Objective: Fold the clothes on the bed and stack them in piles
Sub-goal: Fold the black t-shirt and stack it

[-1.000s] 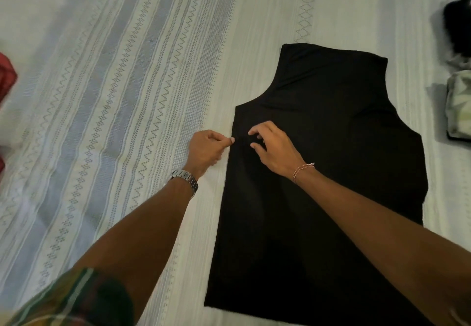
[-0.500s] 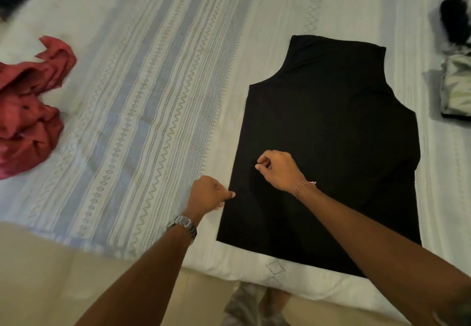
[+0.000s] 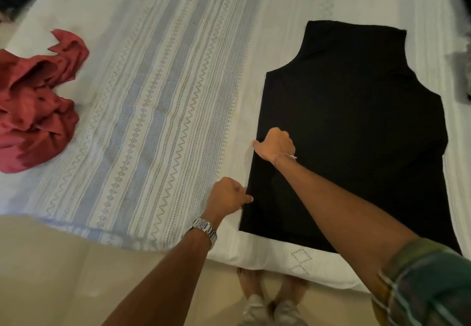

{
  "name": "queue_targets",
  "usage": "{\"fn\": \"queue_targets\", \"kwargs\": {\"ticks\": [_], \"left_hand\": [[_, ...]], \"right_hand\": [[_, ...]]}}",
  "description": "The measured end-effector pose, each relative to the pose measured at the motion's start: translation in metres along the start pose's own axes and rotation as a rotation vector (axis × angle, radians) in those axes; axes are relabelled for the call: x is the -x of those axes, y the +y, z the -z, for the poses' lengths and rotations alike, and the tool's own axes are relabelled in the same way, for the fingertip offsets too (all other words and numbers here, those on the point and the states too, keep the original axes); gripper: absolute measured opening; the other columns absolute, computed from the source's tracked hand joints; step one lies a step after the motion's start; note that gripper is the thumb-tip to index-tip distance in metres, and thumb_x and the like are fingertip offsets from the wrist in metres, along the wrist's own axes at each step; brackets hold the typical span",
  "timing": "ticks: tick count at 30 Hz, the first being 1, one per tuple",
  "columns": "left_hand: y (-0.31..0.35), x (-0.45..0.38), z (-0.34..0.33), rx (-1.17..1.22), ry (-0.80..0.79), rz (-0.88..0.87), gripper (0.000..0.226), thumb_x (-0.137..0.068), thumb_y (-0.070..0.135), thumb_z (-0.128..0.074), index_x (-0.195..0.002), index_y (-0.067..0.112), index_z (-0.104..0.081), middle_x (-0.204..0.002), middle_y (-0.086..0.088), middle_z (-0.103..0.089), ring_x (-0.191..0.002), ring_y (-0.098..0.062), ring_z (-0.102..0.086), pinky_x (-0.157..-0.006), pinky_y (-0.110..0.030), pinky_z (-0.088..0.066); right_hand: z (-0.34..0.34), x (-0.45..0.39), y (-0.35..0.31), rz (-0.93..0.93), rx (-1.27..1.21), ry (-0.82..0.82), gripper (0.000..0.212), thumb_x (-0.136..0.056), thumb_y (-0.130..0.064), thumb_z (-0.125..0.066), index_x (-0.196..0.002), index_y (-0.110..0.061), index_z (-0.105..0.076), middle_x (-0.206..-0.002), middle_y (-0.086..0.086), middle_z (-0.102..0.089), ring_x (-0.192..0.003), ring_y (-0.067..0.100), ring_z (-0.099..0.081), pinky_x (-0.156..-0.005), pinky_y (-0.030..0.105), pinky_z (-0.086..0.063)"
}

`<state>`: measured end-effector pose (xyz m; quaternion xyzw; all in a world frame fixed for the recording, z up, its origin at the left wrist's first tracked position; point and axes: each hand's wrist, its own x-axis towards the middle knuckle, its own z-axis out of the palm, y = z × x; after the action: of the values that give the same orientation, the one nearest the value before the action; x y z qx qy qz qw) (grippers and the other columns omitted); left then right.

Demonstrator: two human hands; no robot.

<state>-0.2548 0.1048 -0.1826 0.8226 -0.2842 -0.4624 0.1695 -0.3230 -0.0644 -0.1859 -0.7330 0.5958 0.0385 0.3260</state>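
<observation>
Both hands now lower on left edge | left hand [image 3: 230,196], right hand [image 3: 274,145] pinch black top [image 3: 351,132] | lift evenly, fold straight toward centre.

I see both hands have slid along the black top's [image 3: 356,134] left edge toward the near side of the bed [image 3: 158,96]. The right hand [image 3: 276,145] has crossed from inside the cloth onto that edge, the left hand [image 3: 229,197] pinches it nearer the hem. A red garment [image 3: 35,104] has come into view far left.
</observation>
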Motion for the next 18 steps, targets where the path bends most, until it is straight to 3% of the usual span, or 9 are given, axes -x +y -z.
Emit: {"fn": "queue_targets", "kwargs": {"ticks": [4, 7, 10, 12, 14, 18], "left_hand": [[-0.003, 0.0, 0.002, -0.082, -0.012, -0.046, 0.029, -0.078, 0.018, -0.085, -0.074, -0.006, -0.07, -0.064, -0.014, -0.07, -0.056, -0.019, -0.064, -0.07, -0.042, -0.061], [0.0, 0.005, 0.0, -0.162, 0.006, -0.11, 0.028, -0.076, 0.02, -0.085, -0.067, 0.004, -0.064, -0.067, -0.013, -0.07, -0.059, -0.019, -0.065, -0.066, -0.039, -0.06], [0.009, 0.014, -0.003, -0.222, 0.041, -0.163, 0.031, -0.078, 0.026, -0.082, -0.072, 0.013, -0.055, -0.07, -0.006, -0.065, -0.063, -0.017, -0.062, -0.059, -0.033, -0.053], [0.015, 0.021, -0.007, -0.25, 0.064, -0.191, 0.029, -0.08, 0.026, -0.079, -0.078, 0.013, -0.053, -0.075, -0.006, -0.065, -0.068, -0.02, -0.064, -0.059, -0.033, -0.051], [0.019, 0.025, -0.013, -0.273, 0.06, -0.219, 0.027, -0.082, 0.024, -0.076, -0.081, 0.014, -0.05, -0.076, -0.005, -0.063, -0.069, -0.02, -0.062, -0.059, -0.033, -0.049], [0.04, 0.036, -0.03, -0.403, -0.033, -0.258, 0.027, -0.083, 0.024, -0.073, -0.084, 0.015, -0.048, -0.079, -0.004, -0.06, -0.072, -0.021, -0.06, -0.055, -0.028, -0.042]], "right_hand": [[0.001, 0.0, -0.007, 0.08, 0.074, 0.032, 0.025, -0.092, -0.03, -0.067, -0.077, -0.016, -0.053, -0.076, 0.001, -0.056, -0.064, 0.017, -0.056, -0.05, 0.027, -0.04], [0.0, -0.002, -0.004, 0.091, 0.055, -0.024, 0.025, -0.095, -0.027, -0.063, -0.074, -0.017, -0.051, -0.077, 0.002, -0.056, -0.065, 0.018, -0.057, -0.05, 0.027, -0.039], [0.01, -0.007, 0.002, 0.042, -0.125, -0.056, 0.027, -0.095, -0.025, -0.063, -0.071, -0.014, -0.059, -0.069, 0.005, -0.058, -0.065, 0.022, -0.061, -0.059, 0.033, -0.054], [0.019, -0.007, 0.009, 0.008, -0.252, -0.098, 0.024, -0.097, -0.024, -0.062, -0.08, -0.008, -0.07, -0.076, 0.01, -0.067, -0.071, 0.024, -0.069, -0.071, 0.036, -0.062], [0.029, -0.004, 0.018, -0.033, -0.361, -0.127, 0.02, -0.1, -0.025, -0.062, -0.093, -0.009, -0.072, -0.086, 0.008, -0.071, -0.079, 0.02, -0.072, -0.068, 0.029, -0.06], [0.051, -0.001, 0.046, -0.06, -0.476, -0.127, 0.017, -0.1, -0.027, -0.065, -0.096, -0.012, -0.07, -0.09, 0.004, -0.07, -0.079, 0.014, -0.072, -0.065, 0.024, -0.058]]}}
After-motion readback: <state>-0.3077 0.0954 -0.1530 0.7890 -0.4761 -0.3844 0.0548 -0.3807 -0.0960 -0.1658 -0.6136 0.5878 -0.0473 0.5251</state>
